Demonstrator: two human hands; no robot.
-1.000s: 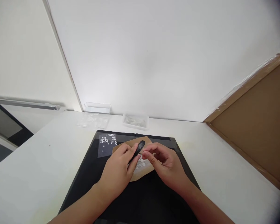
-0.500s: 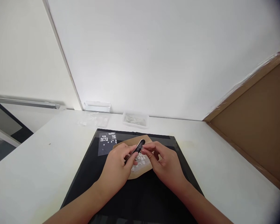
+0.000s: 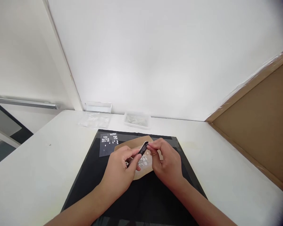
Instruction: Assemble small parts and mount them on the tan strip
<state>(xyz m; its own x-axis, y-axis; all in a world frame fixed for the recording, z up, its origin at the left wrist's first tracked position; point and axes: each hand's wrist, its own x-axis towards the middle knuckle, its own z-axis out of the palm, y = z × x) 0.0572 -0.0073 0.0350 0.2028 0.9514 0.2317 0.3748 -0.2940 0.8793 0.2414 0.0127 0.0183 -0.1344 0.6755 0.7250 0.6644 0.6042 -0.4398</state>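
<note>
My left hand [image 3: 122,164] grips a slim black bar [image 3: 143,148] with a rounded end, a pale edge and faint light print; its lower part is hidden by my fingers. At the bar's upper end my right hand [image 3: 168,160] is closed in a pinch. Whatever is between those fingertips, if anything, is too small to make out. Beneath both hands sits a tan, angular-edged tray [image 3: 138,178]. Small white pieces [image 3: 143,160] are scattered in it, partly covered by my left fingers.
A clear sheet with small white rectangles [image 3: 106,147] lies at the far left of the black mat [image 3: 141,201]. Behind the mat, on the white table [image 3: 33,160], are clear plastic bags [image 3: 94,120], a clear box [image 3: 98,107] and a translucent container [image 3: 137,120]. A brown cardboard panel [image 3: 257,125] stands at the right.
My right hand has shifted slightly up and right along the bar's end, its fingers curled more. The left hand still holds the bar, nearly in the same place.
</note>
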